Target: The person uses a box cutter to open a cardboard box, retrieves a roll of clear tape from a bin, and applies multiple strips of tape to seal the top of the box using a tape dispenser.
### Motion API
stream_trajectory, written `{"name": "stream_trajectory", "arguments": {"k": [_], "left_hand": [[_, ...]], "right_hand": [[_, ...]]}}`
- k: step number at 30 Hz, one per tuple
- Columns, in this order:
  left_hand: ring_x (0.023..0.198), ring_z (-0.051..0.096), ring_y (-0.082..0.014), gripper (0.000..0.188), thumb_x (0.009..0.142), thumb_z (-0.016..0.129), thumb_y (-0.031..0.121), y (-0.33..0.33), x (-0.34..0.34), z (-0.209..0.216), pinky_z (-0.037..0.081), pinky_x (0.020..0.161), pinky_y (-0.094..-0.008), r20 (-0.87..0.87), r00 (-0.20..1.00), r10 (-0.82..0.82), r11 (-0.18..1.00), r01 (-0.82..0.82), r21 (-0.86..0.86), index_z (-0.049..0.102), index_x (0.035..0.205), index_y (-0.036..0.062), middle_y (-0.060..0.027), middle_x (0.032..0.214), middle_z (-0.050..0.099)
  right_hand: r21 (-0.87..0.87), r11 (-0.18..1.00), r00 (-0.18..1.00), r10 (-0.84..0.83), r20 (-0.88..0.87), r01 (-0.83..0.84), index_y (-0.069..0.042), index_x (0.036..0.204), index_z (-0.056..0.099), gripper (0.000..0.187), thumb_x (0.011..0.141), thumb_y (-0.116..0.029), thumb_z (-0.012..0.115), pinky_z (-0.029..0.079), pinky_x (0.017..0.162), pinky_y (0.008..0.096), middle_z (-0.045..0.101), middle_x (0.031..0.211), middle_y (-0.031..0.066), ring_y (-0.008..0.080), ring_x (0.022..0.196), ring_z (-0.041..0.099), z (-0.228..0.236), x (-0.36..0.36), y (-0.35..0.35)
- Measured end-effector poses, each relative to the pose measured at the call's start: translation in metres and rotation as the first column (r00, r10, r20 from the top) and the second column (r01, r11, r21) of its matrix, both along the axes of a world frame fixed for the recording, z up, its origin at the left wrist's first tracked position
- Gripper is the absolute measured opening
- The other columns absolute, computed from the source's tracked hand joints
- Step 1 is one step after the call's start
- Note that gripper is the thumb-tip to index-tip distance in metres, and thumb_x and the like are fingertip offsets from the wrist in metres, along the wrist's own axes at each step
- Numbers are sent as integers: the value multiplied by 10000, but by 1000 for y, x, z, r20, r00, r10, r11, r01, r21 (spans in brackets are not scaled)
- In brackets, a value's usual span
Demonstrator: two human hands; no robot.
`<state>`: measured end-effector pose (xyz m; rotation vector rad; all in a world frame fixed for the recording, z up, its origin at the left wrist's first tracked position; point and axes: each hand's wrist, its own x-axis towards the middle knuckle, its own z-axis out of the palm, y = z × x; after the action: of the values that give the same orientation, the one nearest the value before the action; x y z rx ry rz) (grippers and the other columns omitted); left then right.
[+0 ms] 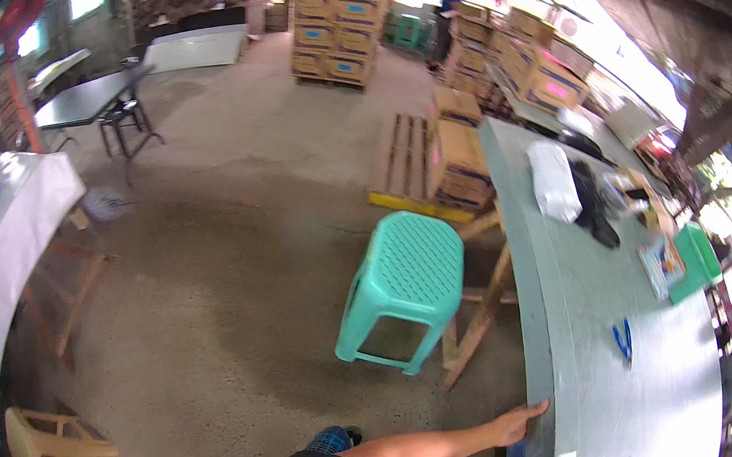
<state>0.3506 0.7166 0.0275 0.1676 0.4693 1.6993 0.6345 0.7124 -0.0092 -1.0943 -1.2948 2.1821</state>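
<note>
We see one forearm reaching in from the lower edge, and we cannot tell for sure which arm it is; its hand rests on the near edge of the long grey bench, fingers stretched out flat and together, holding nothing. Just beyond the fingers and a little to their right, blue-handled scissors lie on the bench top. Farther along the bench lie a white bag and a dark cloth bundle. To the left of the fingers, on the concrete floor, stands a turquoise plastic stool.
</note>
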Motion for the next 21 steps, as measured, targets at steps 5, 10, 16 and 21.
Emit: {"name": "stream_trajectory", "arguments": {"k": [5,10,16,21], "left_hand": [[853,530,-312,553,826,472,509,-72,-8,7,412,738,-411,-967,98,-234,972,-14,-236,590,867,-29,-218,922,545],[676,541,-297,439,833,513,366,-262,-24,-95,418,637,-417,-786,98,-610,777,-119,-618,593,862,-65,-162,739,585],[615,579,-319,239,713,537,178,-447,14,-41,443,546,-432,-645,671,-367,52,-677,-734,629,775,-32,-194,691,600],[591,586,-263,245,796,504,247,-506,132,-76,480,665,-372,-540,637,-550,149,-561,-814,628,782,35,-163,707,609]], "right_hand": [[-129,975,938,213,274,-183,-3,1101,513,287,860,-157,535,464,766,350,587,957,108,247,840,556,81,-73,-27],[-110,961,892,277,356,-255,-11,1103,518,283,857,-150,537,466,757,342,591,930,97,234,833,557,117,-80,-34],[-189,928,912,356,202,-320,-36,1132,515,326,842,-176,566,475,758,319,589,934,79,201,841,563,72,-52,18],[-208,813,678,572,462,-545,-9,1197,454,349,891,-170,497,452,849,314,548,1143,132,202,1017,547,59,-44,16]]}}
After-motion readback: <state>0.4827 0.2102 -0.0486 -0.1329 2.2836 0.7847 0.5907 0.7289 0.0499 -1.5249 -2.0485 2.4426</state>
